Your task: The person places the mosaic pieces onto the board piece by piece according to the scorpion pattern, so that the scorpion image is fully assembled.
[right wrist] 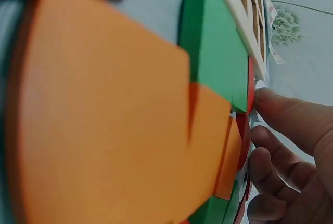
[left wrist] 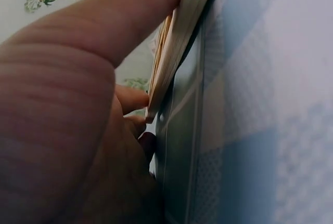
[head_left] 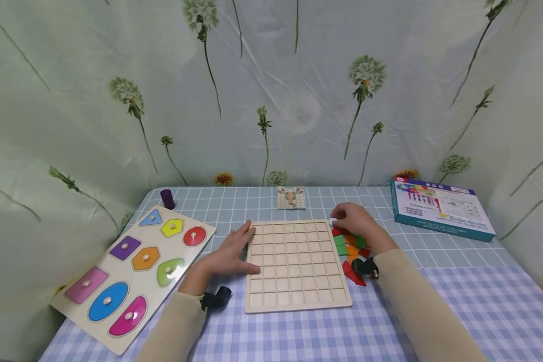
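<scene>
A square wooden board (head_left: 297,269) with a grid of recessed cells lies on the cloth in front of me. My left hand (head_left: 228,254) rests at its left edge, thumb and fingers spread apart; the left wrist view shows fingertips on the board's side (left wrist: 179,42). Beyond the far right corner, my right hand (head_left: 355,219) pinches a small white round piece (head_left: 332,221), its fingers curled. Beside the board's right edge lie red, green (head_left: 340,245) and orange pieces, close under the right wrist. The right wrist view has a large orange piece (right wrist: 104,109) nearest, a green piece (right wrist: 218,42) behind it.
A knobbed shape puzzle (head_left: 140,281) lies slanted at the left, with a dark purple cylinder (head_left: 167,199) behind it. A small pattern card (head_left: 291,198) sits beyond the board. At the far right is a flat printed box (head_left: 441,208). A flowered curtain (head_left: 298,90) hangs behind.
</scene>
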Motion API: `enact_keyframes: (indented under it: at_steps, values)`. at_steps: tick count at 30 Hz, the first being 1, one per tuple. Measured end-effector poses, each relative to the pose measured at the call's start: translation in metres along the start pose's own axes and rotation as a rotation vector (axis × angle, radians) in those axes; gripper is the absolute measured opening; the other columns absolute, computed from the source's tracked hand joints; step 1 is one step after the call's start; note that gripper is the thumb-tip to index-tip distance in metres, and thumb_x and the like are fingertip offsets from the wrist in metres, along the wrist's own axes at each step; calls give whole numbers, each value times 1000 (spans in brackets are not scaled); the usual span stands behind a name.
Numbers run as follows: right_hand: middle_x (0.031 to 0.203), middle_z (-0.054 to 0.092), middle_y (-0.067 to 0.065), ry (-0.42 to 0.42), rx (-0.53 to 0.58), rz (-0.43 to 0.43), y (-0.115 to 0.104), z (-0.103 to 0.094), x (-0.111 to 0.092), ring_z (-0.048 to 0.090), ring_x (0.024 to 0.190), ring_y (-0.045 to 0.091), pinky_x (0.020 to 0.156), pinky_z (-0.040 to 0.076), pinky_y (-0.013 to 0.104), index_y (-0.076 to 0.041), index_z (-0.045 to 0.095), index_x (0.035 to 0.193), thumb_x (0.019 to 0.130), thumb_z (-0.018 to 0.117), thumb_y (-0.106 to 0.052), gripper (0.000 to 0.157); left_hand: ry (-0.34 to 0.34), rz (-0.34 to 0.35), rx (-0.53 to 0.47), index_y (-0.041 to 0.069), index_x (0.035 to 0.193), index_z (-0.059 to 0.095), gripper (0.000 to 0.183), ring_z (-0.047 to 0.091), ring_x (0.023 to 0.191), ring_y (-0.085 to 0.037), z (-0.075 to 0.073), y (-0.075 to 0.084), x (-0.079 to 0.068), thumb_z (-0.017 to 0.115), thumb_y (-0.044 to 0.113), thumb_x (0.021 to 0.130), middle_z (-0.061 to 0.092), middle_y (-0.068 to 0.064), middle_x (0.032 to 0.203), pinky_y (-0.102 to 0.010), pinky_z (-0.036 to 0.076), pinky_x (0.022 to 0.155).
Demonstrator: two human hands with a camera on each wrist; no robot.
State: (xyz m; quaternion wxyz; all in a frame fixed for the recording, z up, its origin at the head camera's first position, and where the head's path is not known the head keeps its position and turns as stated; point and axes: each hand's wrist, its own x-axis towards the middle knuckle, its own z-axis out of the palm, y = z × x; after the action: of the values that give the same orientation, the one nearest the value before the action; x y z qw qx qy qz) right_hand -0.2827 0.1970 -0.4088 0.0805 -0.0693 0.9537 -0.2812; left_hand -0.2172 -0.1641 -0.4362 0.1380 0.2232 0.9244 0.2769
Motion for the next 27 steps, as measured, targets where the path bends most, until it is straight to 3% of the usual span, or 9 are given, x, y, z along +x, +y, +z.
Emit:
enact_keyframes:
  at_steps: [9,15,21,27]
  values:
    - [99,63,14,31,71,-20,-1,-5,-4,56,88,25,76,52,28,-4,64,109,95,66,-13,16,38,-18,45,3,159,19,109,10,157,-36,3,7,0,79,49,80,7,-16,169,-56,6,127]
    - [101,63,15,45,160,-94,-13,-3,-4,58,85,25,68,54,28,-4,64,109,97,62,-13,16,47,-26,55,4,159,21,108,11,157,-34,4,8,0,79,50,80,9,-15,169,-54,5,128]
    - [100,64,15,-54,295,-156,-35,5,-1,63,83,26,66,56,33,0,65,112,100,58,-10,17,49,-5,61,3,159,21,108,12,156,-37,6,6,0,78,49,81,10,-17,169,-57,6,127]
    - [100,64,15,-151,355,-204,-60,15,4,66,87,28,67,56,34,-2,65,113,101,55,-8,17,52,-9,49,3,159,21,108,12,156,-38,4,6,0,79,49,81,10,-17,169,-57,6,126]
